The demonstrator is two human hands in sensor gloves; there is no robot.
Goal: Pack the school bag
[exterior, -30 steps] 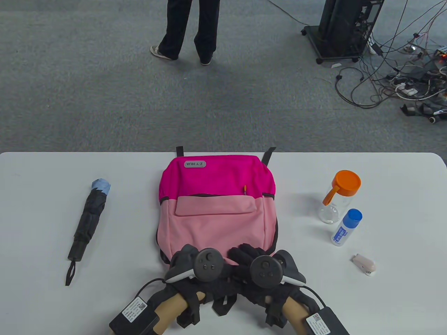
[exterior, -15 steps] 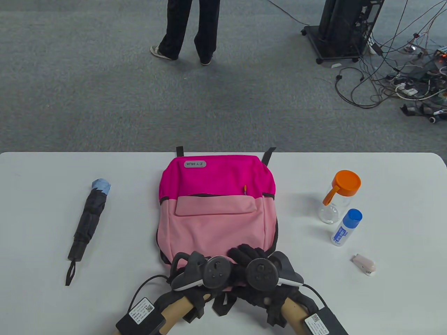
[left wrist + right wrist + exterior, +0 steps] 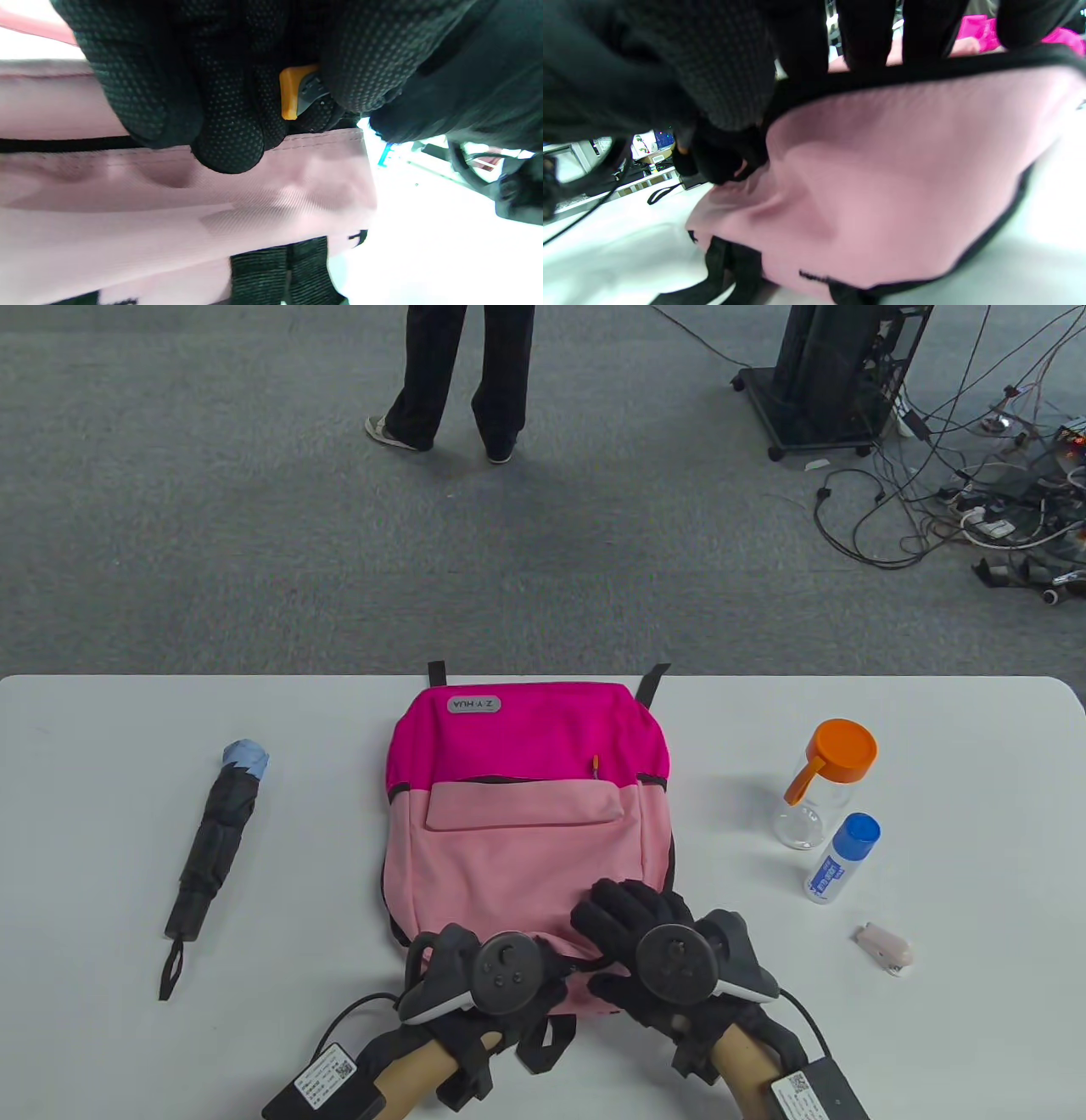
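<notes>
Table view: the two-tone pink fabric backpack [image 3: 526, 814] lies flat at the centre of the white table [image 3: 933, 1027]. Both hands sit at its near edge.

Left wrist view: the left hand [image 3: 237, 80] pinches an orange zipper pull [image 3: 290, 91].

Right wrist view: the right hand [image 3: 806, 55] grips the backpack's black-trimmed edge.

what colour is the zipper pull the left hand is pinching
Orange-yellow plastic zipper pull, clearest in the left wrist view.

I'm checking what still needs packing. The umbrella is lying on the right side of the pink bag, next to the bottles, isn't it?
Not quite. The table view shows the umbrella lying on the left side of the pink bag, alone. The bottles stand on the right.
</notes>
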